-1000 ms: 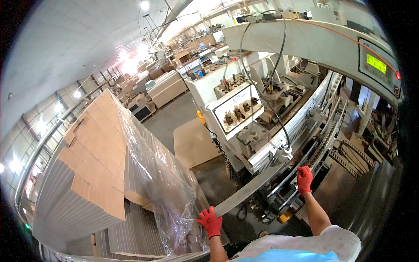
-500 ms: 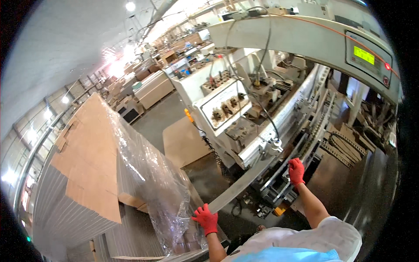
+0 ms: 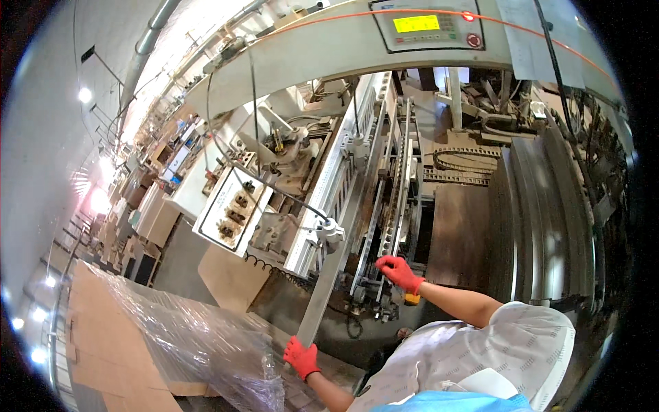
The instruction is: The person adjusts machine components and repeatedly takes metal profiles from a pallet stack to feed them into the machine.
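My left hand [image 3: 301,358], in a red glove, grips the near end of a long, narrow grey board [image 3: 321,296]. The board runs away from me into the machine, alongside a white rail with a clamp [image 3: 329,233]. My right hand [image 3: 401,275], gloved in red too, hovers over the near end of the machine's long metal rails [image 3: 374,257], right of the board. Its fingers are curled together, and whatever they may hold is hidden.
Plastic-wrapped cardboard sheets [image 3: 192,329] stand at the left. Overhead crosses a machine beam with a lit control panel [image 3: 425,31]. Stacked dark panels [image 3: 542,220] are at the right, near a cable chain [image 3: 460,165]. A white drill-head housing [image 3: 233,213] flanks the rail.
The view has swung right, showing the dark panel stack. My right hand has moved closer to the board and turned, its fingers now pointing left. My left hand stays at the board's near end.
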### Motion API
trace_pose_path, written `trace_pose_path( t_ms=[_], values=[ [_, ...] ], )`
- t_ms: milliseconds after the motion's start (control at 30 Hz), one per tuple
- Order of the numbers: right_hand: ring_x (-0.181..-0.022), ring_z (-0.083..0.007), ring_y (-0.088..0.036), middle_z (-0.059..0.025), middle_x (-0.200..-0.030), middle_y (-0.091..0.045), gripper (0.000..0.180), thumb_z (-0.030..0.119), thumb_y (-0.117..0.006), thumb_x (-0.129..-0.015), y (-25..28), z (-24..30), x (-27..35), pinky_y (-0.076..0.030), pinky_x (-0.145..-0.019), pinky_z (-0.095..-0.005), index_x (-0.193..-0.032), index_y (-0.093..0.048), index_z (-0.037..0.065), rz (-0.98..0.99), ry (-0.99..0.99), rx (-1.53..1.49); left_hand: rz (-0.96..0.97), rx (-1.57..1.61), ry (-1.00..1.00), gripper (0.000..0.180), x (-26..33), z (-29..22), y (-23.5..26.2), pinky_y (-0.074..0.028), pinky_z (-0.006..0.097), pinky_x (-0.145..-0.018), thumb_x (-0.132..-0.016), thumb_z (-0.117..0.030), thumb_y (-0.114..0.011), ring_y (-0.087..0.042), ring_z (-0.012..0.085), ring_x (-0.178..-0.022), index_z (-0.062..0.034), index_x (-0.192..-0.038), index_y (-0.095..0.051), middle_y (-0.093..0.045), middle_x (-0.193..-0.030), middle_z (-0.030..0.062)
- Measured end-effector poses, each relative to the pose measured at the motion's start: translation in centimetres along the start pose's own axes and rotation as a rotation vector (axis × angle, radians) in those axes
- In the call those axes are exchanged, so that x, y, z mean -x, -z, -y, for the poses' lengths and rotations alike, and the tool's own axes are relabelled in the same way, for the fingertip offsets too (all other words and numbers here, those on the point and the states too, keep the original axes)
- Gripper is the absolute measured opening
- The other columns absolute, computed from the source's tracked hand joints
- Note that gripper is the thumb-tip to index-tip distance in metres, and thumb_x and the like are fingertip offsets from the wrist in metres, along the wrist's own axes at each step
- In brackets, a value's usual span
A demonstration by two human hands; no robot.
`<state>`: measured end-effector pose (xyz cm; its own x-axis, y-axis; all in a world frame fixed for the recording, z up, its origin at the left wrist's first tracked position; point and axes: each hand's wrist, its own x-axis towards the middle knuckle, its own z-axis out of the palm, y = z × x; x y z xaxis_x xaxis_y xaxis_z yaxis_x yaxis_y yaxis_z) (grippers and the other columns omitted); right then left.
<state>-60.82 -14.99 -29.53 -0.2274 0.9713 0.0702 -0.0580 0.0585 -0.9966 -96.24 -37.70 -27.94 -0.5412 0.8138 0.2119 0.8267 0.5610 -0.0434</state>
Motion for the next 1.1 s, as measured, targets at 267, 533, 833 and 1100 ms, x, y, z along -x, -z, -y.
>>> trace_pose_path(
  t_ms=[267, 533, 833, 1100],
  values=[
    [-0.096, -0.0159, -0.060, -0.0066, -0.111, -0.064, 0.037, 0.024, -0.063, -0.090, -1.9, 0.1, 7.3, -0.050, -0.087, -0.0333, -0.121, -0.061, 0.004, 0.360, -0.214, -0.072, 0.086, 0.601, -0.177, 0.063, 5.1, -3.2, 2.0, -0.053, 0.047, -0.082, -0.057, -0.026, -0.082, -0.063, 0.0409, -0.100, -0.0029, -0.112, -0.061, -0.067, -0.102, 0.0191],
    [-0.135, -0.0328, -0.039, -0.0227, -0.145, -0.039, 0.114, 0.060, -0.078, -0.074, -2.4, 2.9, 12.8, -0.033, -0.111, -0.0433, -0.148, -0.019, -0.002, 0.191, -0.483, 0.056, 0.118, 0.556, -0.222, 0.072, 14.9, -17.9, 5.9, -0.050, 0.049, -0.089, -0.063, -0.032, -0.083, -0.060, 0.0413, -0.107, -0.0024, -0.123, -0.056, -0.063, -0.113, 0.0209],
    [-0.108, -0.0460, -0.058, -0.0304, -0.114, -0.059, 0.074, 0.026, -0.073, -0.068, 21.7, 7.3, 6.3, -0.047, -0.095, -0.0480, -0.130, -0.043, 0.001, -1.121, -0.252, 0.159, 0.200, 0.745, -0.936, 0.068, 13.7, -36.4, 11.8, -0.041, 0.048, -0.103, -0.078, -0.028, -0.076, -0.050, 0.0388, -0.124, -0.0035, -0.135, -0.050, -0.053, -0.135, 0.0204],
    [-0.098, -0.0406, -0.059, -0.0189, -0.106, -0.058, 0.062, 0.027, -0.075, -0.063, 50.8, 7.0, 19.2, -0.051, -0.081, -0.0495, -0.115, -0.049, 0.009, -1.383, -0.152, 0.852, 0.344, 0.804, -0.911, 0.061, 17.9, -36.9, 9.5, -0.041, 0.045, -0.101, -0.080, -0.024, -0.074, -0.053, 0.0354, -0.122, -0.0061, -0.133, -0.053, -0.056, -0.132, 0.0158]
  ],
)
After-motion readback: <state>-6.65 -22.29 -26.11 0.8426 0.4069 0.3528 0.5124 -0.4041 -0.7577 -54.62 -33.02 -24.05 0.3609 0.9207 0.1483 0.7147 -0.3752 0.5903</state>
